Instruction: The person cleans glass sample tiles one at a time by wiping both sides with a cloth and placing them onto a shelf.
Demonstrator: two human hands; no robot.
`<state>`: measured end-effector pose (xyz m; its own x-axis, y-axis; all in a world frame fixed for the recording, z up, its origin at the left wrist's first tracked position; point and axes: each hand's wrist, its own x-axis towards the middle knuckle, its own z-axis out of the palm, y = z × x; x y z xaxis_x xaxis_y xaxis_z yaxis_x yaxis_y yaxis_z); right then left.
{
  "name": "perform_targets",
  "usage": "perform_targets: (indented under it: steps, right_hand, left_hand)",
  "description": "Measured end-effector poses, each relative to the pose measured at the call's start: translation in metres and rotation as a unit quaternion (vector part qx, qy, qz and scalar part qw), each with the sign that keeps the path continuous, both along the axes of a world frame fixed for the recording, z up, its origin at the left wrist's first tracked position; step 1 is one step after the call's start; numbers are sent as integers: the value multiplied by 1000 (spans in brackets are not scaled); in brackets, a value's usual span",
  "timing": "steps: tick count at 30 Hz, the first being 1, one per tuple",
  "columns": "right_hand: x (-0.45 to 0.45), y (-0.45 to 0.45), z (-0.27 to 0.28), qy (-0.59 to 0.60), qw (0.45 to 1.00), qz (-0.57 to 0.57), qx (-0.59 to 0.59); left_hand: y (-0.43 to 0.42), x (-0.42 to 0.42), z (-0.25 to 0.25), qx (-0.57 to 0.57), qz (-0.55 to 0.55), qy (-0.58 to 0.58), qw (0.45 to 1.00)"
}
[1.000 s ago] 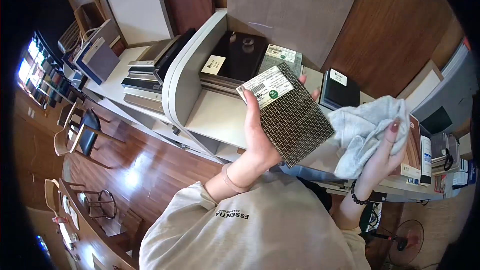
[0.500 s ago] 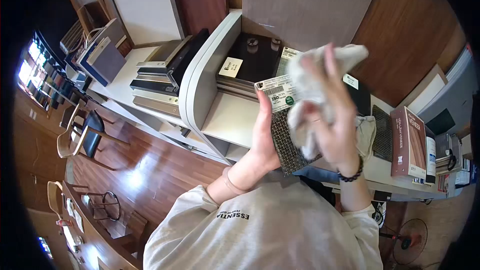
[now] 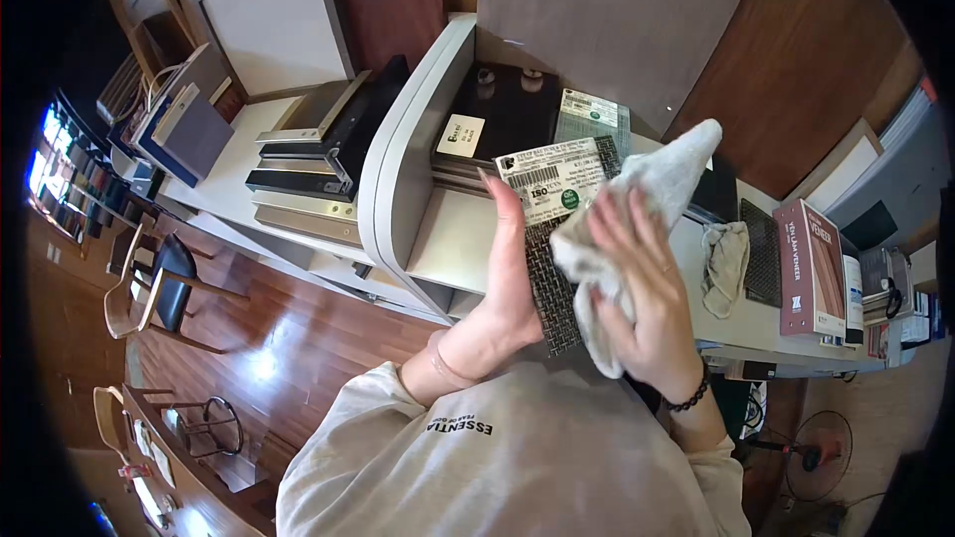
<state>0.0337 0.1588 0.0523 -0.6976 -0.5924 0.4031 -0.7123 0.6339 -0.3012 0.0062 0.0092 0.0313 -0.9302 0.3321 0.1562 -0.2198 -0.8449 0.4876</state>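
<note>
Woven panel (image 3: 554, 290) is being held in the left hand (image 3: 512, 273), raised at the near edge of the bench (image 3: 453, 239), its upper part being seen against the bench top. Panel is being supported from behind and below; left thumb is being stretched along its left side, the other left fingers being hidden by it. A printed label (image 3: 547, 182) is being carried across the panel's upper end.

Pale cloth (image 3: 676, 174) is being grasped in the right hand (image 3: 642, 288) and is being pressed over the panel's right part. Right fingers are being spread over the cloth, slightly blurred; one peak of cloth is being pushed up beyond them.

Toward the far edge, just right of the curved divider (image 3: 383, 174), a stack of black panels (image 3: 512, 109) is being kept, with a labelled glassy sample (image 3: 597, 129) just beside it on the right. Dark sample (image 3: 713, 191) is being partly covered by the raised cloth.

Toward the bench's right end, a second cloth (image 3: 724, 268) is lying crumpled, just beside a second woven panel (image 3: 761, 254). Right of these, near the near edge, a reddish-brown veneer book (image 3: 811, 268) is being seen.
</note>
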Motion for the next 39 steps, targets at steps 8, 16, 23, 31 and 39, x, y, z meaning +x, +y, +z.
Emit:
perform_targets:
  steps: [8,16,23,31,39]
  right_hand:
    - [4,-9,9,-6,999,5,-50]
    - [-41,123,50,-73,941,-282,-175]
    - [-44,136,53,-244,833,-153,-473]
    - [-10,75,47,-138,985,67,-74]
    - [2,108,37,-76,996,-46,-14]
  left_hand:
    - [-3,-7,-7,-59,-20,-73,995]
    - [-9,-12,-23,68,-195,-43,977]
    - [12,1,-10,57,-328,-66,941]
    - [37,28,-9,-135,-260,0,956]
    - [69,33,-13,-193,-338,29,921]
